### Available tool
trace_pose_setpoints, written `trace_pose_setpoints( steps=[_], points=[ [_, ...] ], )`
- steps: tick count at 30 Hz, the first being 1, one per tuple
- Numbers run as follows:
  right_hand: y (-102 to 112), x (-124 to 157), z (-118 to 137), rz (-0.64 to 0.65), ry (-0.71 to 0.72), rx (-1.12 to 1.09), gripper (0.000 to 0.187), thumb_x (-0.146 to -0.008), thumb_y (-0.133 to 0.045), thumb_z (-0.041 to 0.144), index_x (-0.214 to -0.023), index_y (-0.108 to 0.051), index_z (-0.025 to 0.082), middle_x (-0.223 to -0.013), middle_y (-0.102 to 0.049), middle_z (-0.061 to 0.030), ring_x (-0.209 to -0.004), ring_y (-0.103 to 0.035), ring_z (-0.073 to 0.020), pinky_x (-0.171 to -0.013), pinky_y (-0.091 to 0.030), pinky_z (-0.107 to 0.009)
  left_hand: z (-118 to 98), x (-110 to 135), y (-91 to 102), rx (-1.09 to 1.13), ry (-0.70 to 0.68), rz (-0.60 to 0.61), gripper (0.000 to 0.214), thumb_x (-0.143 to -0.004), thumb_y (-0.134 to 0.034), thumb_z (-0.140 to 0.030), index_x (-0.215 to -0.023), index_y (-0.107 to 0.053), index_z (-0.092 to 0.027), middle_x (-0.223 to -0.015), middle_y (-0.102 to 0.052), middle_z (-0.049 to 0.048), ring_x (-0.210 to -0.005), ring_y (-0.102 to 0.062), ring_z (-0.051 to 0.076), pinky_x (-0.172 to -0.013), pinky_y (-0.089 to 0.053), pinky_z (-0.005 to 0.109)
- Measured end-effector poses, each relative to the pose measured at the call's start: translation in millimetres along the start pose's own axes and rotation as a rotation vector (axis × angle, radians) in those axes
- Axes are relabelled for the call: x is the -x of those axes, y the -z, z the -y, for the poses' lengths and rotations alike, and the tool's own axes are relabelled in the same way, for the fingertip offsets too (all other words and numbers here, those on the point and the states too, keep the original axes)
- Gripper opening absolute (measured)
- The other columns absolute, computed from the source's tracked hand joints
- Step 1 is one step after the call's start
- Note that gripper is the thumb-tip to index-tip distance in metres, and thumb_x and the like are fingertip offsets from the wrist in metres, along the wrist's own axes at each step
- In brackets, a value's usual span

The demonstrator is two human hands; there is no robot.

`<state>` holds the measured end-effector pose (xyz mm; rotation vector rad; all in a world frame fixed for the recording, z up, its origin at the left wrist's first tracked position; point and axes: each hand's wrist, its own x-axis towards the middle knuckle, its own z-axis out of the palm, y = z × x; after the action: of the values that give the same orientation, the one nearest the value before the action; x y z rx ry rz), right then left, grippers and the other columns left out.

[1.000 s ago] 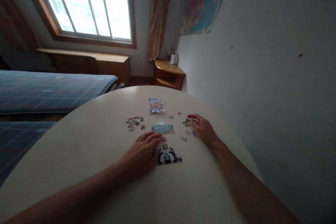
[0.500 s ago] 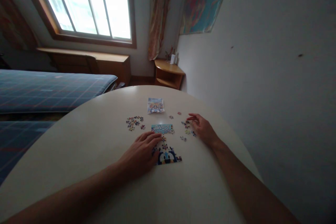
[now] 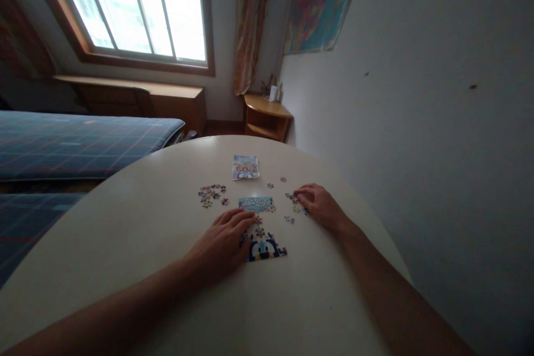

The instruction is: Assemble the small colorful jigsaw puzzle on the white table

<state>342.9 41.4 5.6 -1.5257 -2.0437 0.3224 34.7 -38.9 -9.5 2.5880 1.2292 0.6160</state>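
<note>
My left hand (image 3: 227,236) lies flat with its fingers stretched out, covering the left side of a partly joined jigsaw puzzle (image 3: 263,251). That section shows a blue cartoon dog's face. Just beyond the fingertips is a joined strip (image 3: 256,204) with "Bluey" lettering. On the right, my right hand (image 3: 317,204) has its thumb and fingertips drawn together at a small group of loose puzzle pieces (image 3: 296,208). A piece appears to be between those fingertips, though it is partly hidden. A pair of joined pieces (image 3: 289,219) lies nearer to me.
More loose pieces (image 3: 211,194) are spread at the left, and two single ones (image 3: 283,179) lie farther back. A printed picture sheet (image 3: 245,168) rests at the back of the round white table (image 3: 125,222). A wall (image 3: 417,167) runs along the right; a bed (image 3: 83,142) stands left.
My right hand has come down and slightly left onto the loose pieces, its fingers closing together. The left hand stays on the puzzle. The view has shifted slightly.
</note>
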Motion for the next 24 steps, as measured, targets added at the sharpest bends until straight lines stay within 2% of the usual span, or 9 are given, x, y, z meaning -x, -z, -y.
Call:
trace_pose_setpoints(
  steps=[2, 8, 12, 15, 24],
  points=[
    [2.9, -0.1, -1.7, 0.027, 0.004, 0.023, 0.019, -0.086, -0.060, 0.025, -0.095, -0.077, 0.022, -0.107, -0.072, -0.0093, -0.104, -0.065, -0.0239, -0.100, -0.047, -0.042, -0.2, 0.0, -0.3, 0.001, 0.001, -0.001, 0.044, -0.093, -0.051, -0.023, -0.136, -0.053, -0.022, -0.144, -0.055, 0.0041, -0.137, -0.042, 0.026, -0.117, -0.036, 0.048],
    [17.8, 4.0, -13.8, 0.132, -0.113, -0.035, 0.024, -0.087, -0.060, 0.033, -0.101, -0.076, 0.022, -0.101, -0.074, -0.0090, -0.090, -0.068, -0.0227, -0.083, -0.053, -0.036, 0.1, -0.3, -1.2, -0.004, 0.000, -0.008, 0.045, -0.092, -0.051, -0.023, -0.137, -0.053, -0.022, -0.143, -0.056, 0.0036, -0.137, -0.042, 0.025, -0.118, -0.034, 0.047],
    [29.4, 7.4, -12.1, 0.222, -0.033, -0.012, 0.021, -0.078, -0.072, 0.037, -0.092, -0.077, 0.023, -0.106, -0.071, -0.0089, -0.101, -0.065, -0.0257, -0.095, -0.048, -0.040, 0.4, 0.0, -0.6, -0.012, 0.004, -0.002, 0.044, -0.093, -0.050, -0.023, -0.137, -0.052, -0.022, -0.143, -0.056, 0.0039, -0.136, -0.043, 0.025, -0.117, -0.035, 0.048],
    [35.8, 9.6, -6.8, 0.272, -0.031, 0.027, 0.025, -0.071, -0.079, 0.039, -0.091, -0.077, 0.024, -0.107, -0.068, -0.0092, -0.104, -0.063, -0.0275, -0.098, -0.046, -0.042, 0.2, 0.1, -0.5, -0.005, 0.000, -0.009, 0.044, -0.093, -0.050, -0.023, -0.137, -0.052, -0.022, -0.142, -0.056, 0.0041, -0.136, -0.043, 0.026, -0.117, -0.036, 0.048],
    [37.1, 11.4, -1.5, 0.334, -0.001, 0.033, 0.019, -0.075, -0.074, 0.037, -0.091, -0.076, 0.026, -0.106, -0.067, -0.0079, -0.103, -0.061, -0.0272, -0.096, -0.045, -0.041, 1.2, 0.4, -2.7, -0.007, -0.005, -0.024, 0.045, -0.092, -0.051, -0.023, -0.136, -0.053, -0.023, -0.142, -0.057, 0.0044, -0.136, -0.044, 0.026, -0.117, -0.036, 0.048]
  ],
)
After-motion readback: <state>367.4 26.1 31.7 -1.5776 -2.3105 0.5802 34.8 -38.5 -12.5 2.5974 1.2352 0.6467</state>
